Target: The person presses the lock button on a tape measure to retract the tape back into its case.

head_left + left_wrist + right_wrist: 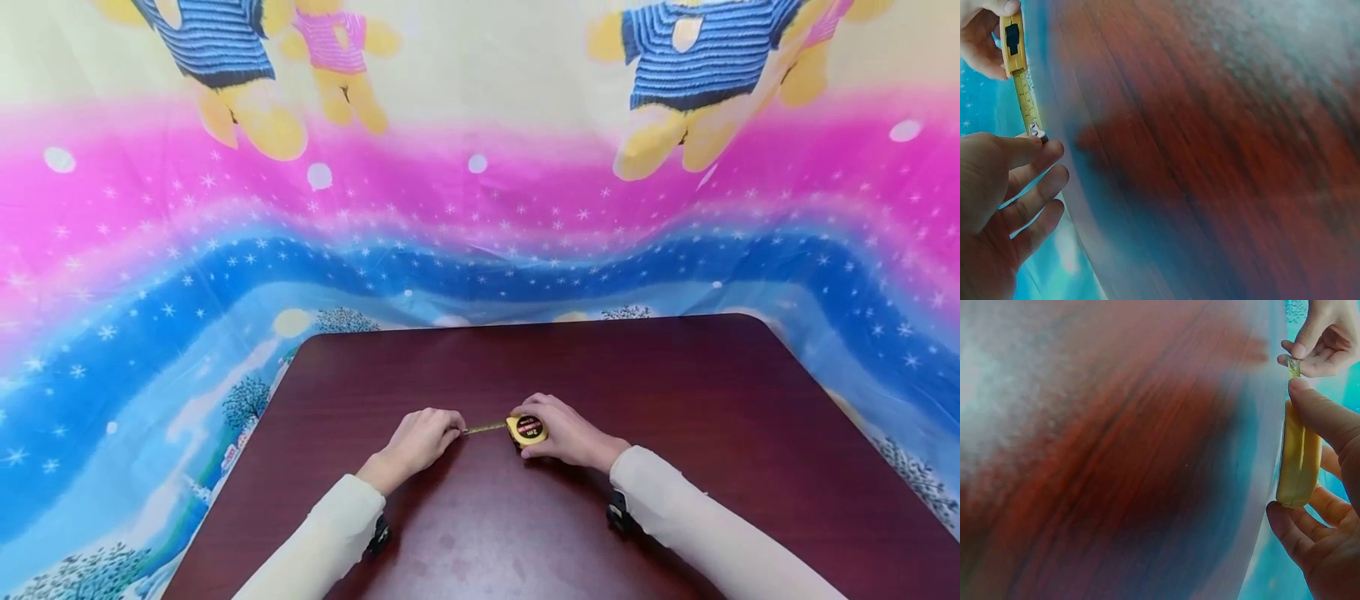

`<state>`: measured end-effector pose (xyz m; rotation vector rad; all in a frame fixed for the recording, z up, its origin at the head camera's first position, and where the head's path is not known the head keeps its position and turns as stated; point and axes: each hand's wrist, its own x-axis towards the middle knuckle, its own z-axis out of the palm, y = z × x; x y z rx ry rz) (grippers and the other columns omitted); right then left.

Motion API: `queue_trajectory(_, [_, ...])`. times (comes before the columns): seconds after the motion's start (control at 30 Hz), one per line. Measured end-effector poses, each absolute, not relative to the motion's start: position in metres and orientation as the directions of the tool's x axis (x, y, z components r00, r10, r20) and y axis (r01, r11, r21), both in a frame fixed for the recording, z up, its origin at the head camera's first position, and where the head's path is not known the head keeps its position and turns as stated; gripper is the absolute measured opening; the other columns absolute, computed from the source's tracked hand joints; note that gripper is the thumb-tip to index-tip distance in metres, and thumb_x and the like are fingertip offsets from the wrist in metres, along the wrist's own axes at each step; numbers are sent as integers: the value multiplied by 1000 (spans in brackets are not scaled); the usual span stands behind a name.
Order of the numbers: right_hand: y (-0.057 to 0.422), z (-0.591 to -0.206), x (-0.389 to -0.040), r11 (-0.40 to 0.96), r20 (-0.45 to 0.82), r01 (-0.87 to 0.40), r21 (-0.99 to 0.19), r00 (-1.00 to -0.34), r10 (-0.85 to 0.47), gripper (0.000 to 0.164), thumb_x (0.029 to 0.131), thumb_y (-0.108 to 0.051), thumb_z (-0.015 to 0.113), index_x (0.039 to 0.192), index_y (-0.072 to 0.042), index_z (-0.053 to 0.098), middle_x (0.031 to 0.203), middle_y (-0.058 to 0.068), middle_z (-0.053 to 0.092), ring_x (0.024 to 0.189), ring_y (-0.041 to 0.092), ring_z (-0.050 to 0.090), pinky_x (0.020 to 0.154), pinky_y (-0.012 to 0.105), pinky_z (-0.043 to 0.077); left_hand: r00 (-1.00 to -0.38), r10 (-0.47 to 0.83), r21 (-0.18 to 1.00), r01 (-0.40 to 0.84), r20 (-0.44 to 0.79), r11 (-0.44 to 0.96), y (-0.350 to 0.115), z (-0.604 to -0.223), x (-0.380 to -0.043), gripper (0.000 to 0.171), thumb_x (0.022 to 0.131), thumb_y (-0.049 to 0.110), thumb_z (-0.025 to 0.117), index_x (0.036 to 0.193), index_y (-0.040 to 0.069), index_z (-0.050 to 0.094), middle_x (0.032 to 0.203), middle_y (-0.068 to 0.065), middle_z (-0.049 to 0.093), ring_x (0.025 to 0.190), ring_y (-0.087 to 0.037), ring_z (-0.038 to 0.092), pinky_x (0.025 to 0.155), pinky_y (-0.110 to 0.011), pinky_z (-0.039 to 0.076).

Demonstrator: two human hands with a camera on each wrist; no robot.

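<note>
A yellow tape measure (527, 430) with a dark round label is held above the table by my right hand (568, 433). The thumb and fingers grip its case from the sides, as the right wrist view shows with the yellow case (1299, 459). My left hand (420, 442) pinches the metal end hook (1036, 132) between thumb and index finger, its other fingers spread loosely. A short stretch of yellow blade (486, 428) runs straight between the two hands. On the case's edge, a black slider (1013, 39) shows in the left wrist view.
Beneath the hands lies a dark reddish-brown table (465, 533) with rounded far corners. Behind it hangs a colourful cloth (480, 217) printed with bears and snowflakes. Both forearms wear pale sleeves (322, 533), with a black wrist device (619, 512) under the right one.
</note>
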<state>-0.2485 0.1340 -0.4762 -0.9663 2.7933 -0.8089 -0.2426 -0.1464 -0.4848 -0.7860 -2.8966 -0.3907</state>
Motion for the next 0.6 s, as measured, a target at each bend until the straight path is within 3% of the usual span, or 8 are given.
queue_trajectory(0.6, [120,-480,-251,636,100,-571,-519,-779,-619,59,80,-31,87,131,-11,65,128,5,61,119,22,56,101,44,47,-853,491,233,521,179,821,-128,-488,-251,7,95,19,71,96,24,75,93,9,77,83,-10,71,73,-32,57])
